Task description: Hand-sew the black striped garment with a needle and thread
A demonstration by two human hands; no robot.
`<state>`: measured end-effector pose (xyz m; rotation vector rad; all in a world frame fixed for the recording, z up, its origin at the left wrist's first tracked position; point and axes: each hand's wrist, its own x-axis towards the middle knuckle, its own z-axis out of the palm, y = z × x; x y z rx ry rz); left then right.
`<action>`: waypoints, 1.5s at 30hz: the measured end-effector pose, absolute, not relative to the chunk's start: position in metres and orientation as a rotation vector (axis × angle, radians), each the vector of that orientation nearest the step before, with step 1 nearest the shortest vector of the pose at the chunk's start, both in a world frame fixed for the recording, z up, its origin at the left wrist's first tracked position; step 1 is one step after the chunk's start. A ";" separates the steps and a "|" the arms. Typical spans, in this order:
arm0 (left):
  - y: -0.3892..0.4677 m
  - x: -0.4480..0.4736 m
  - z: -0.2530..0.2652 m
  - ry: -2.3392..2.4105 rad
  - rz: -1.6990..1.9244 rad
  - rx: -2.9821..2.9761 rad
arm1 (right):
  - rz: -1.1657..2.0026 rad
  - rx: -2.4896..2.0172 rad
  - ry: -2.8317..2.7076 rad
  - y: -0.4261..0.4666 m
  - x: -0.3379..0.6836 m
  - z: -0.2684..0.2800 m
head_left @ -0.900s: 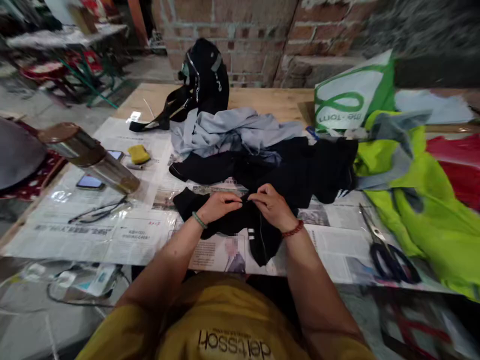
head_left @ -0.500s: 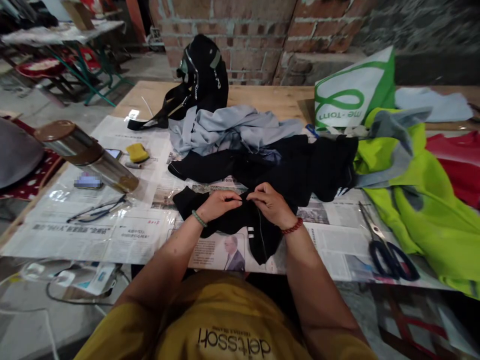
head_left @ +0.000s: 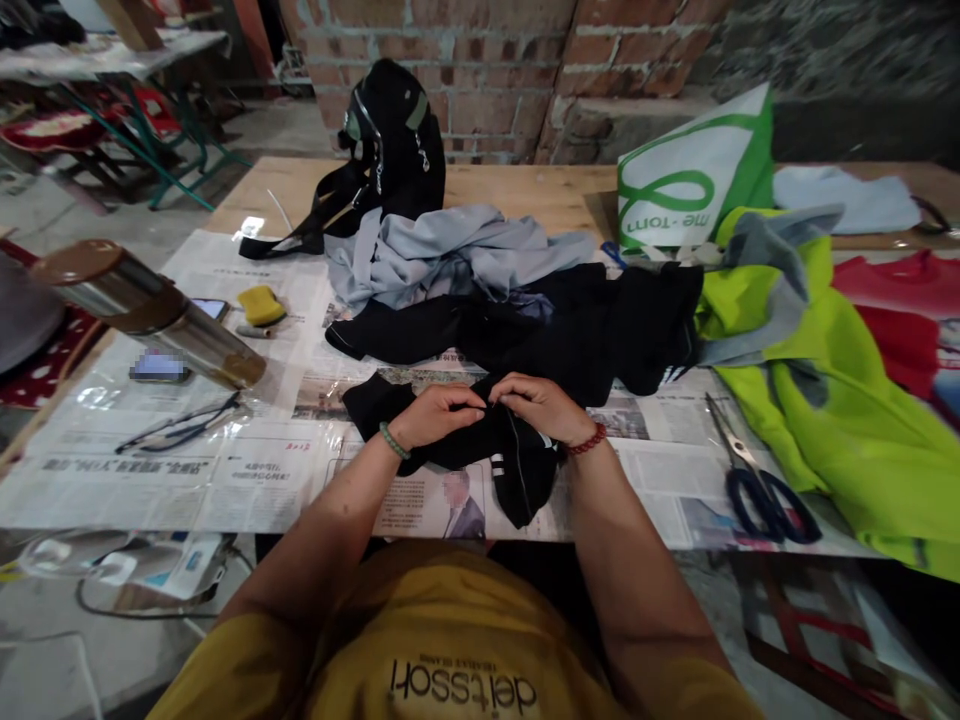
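A black garment [head_left: 457,445] with white stripes and a pale seam line lies near the table's front edge, partly under my hands. My left hand [head_left: 439,415], with a green bead bracelet at the wrist, pinches its fabric between thumb and fingers. Close beside it, my right hand [head_left: 541,405], wearing a dark red bracelet, pinches the same garment, and the fingertips of both hands almost meet. Anything small between the fingertips is too fine to make out. Just behind lies more black clothing [head_left: 570,330], with a crumpled grey garment [head_left: 457,255] further back.
Newspaper [head_left: 247,480] under clear plastic covers the table. To the right lie large scissors [head_left: 757,480] and a neon yellow garment [head_left: 832,390]. A steel flask [head_left: 157,310], glasses [head_left: 180,425] and a yellow sponge [head_left: 261,306] are on the left. Behind stand a black bag [head_left: 401,140] and a white-green bag [head_left: 697,180].
My right hand has turned slightly, its fingers lying flatter over the cloth, and a small pale patch now shows beneath it. The whole view has shifted a little.
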<state>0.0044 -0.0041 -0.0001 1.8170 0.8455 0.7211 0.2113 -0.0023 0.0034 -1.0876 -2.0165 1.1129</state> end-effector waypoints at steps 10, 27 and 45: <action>-0.009 0.010 -0.003 0.758 0.751 1.927 | 1.551 -1.098 -1.416 -0.006 0.201 -0.003; -0.010 0.012 0.002 0.760 0.730 1.904 | 1.769 -1.097 -1.209 -0.008 0.202 0.004; -0.013 0.017 -0.001 0.866 0.790 2.052 | 1.567 -1.285 -1.366 -0.008 0.189 0.003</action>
